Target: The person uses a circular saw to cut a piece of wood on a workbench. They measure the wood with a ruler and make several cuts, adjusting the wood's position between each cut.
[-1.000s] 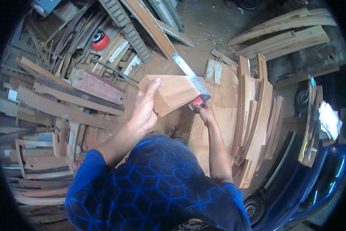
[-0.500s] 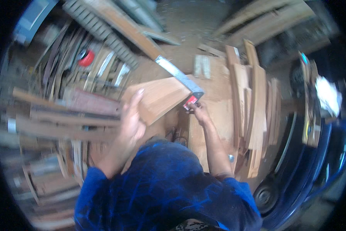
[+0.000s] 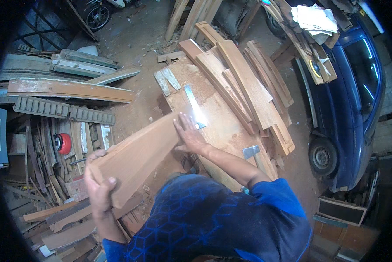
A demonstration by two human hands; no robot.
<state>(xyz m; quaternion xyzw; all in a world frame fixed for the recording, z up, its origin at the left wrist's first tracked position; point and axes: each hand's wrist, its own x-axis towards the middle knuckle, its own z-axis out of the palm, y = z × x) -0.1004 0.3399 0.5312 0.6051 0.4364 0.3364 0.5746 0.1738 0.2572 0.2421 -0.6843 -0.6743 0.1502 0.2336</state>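
A thick, tapered wooden board (image 3: 139, 153) is held slanting across in front of me. Its left end is gripped by my left hand (image 3: 100, 185), the thumb on the near face and the fingers around the far edge. Against the right end lies my right hand (image 3: 190, 135), fingers spread and palm toward the wood. Just beyond those fingers a metal square (image 3: 193, 104) rests on the wooden workbench (image 3: 217, 105), its blade catching the light.
Several cut planks (image 3: 248, 83) are stacked on the bench's right side, near a hatchet-like tool (image 3: 251, 151). Timber (image 3: 69, 89) and scrap wood fill the left. A blue car (image 3: 348, 96) stands to the right. A red round object (image 3: 62, 143) lies among the scraps.
The square has left the board and my right hand and now lies on the bench. My right hand has moved onto the board's end. My view has turned, and the board's left end is lower.
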